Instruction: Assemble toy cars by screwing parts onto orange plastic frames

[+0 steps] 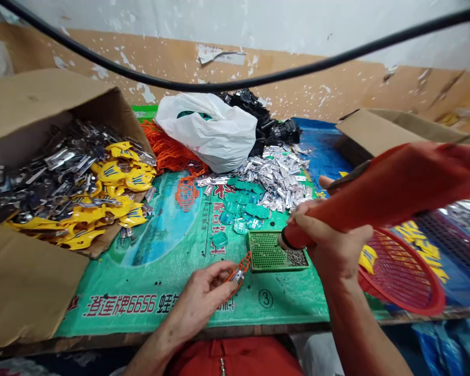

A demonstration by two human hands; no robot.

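My left hand (211,287) pinches an orange plastic piece (246,262) with a silvery metal part on it, low over the green sheet at the near middle. My right hand (332,245) is wrapped round a red cylindrical tool (376,193) that slants down to the left. The dark-ringed tip of the tool is over a green perforated tray (264,250). Small dark screws (296,257) lie heaped in the tray's right part. Left of the tray's near edge is the orange piece, close to it.
Left, a cardboard box (8,282) spills dark, silvery and yellow pieces (112,172). Behind are orange pieces (160,143), a white bag (219,136), black pieces (285,130), silvery strips (282,175) and teal pieces (238,203). Right, a red basket (434,292) and another box (368,130). A black cable (227,84) crosses above.
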